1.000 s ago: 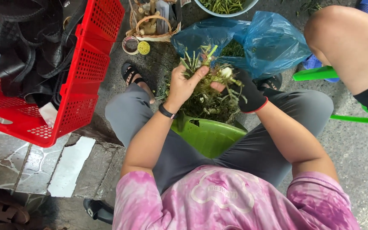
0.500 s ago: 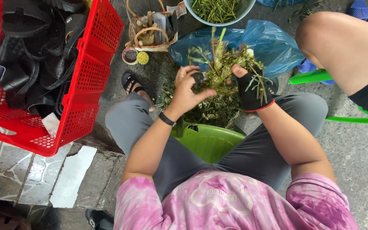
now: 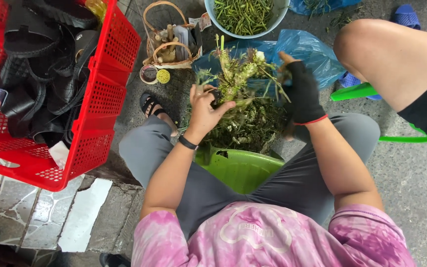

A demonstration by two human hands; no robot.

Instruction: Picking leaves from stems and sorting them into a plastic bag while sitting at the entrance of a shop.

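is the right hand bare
No, the right hand wears a black fingerless glove with a red cuff edge as it grips the bunch of green stems.

left hand [image 3: 204, 110] grip closed, right hand [image 3: 300, 91] seemingly gripping

Red crate [image 3: 100, 99] left, bare knee [image 3: 386, 59] right
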